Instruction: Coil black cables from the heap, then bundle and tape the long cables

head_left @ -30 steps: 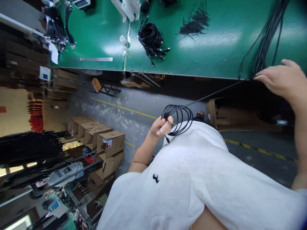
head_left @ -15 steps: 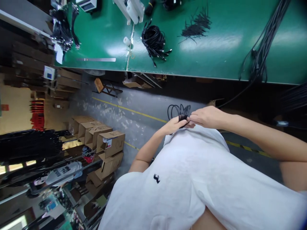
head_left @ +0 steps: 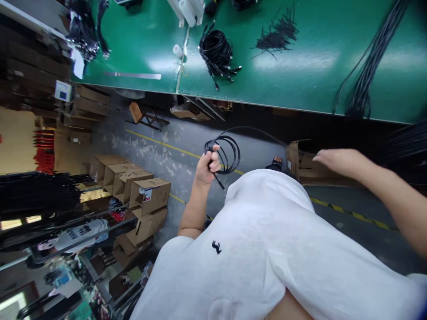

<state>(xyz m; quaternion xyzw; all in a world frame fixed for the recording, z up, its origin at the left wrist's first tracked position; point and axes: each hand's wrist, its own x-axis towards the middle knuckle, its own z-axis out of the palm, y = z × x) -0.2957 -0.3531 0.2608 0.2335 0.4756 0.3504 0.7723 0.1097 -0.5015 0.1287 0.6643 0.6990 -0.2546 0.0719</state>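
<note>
My left hand (head_left: 208, 166) is closed around a coiled black cable (head_left: 237, 153), out in front of my white shirt. The loops hang to the right of my fingers, and a short plug end points down below them. One loose length arcs from the coil to the right, where it fades against the dark area under the table. Apart from the coil, my right hand (head_left: 336, 159) reaches in from the right with its fingers stretched out, and no cable shows in it.
A green table (head_left: 300, 84) runs across the top. On it lie a bundle of black cables (head_left: 216, 51), a pile of short black ties (head_left: 278, 35), long cables (head_left: 370, 71) and a metal ruler (head_left: 133, 75). Cardboard boxes (head_left: 150, 195) stand at left; another box (head_left: 296, 160) is near my right hand.
My hands have parted. The left moved left and up with the coil, the right moved right. The cable stretch that hung from the table edge now arcs loosely from the coil.
</note>
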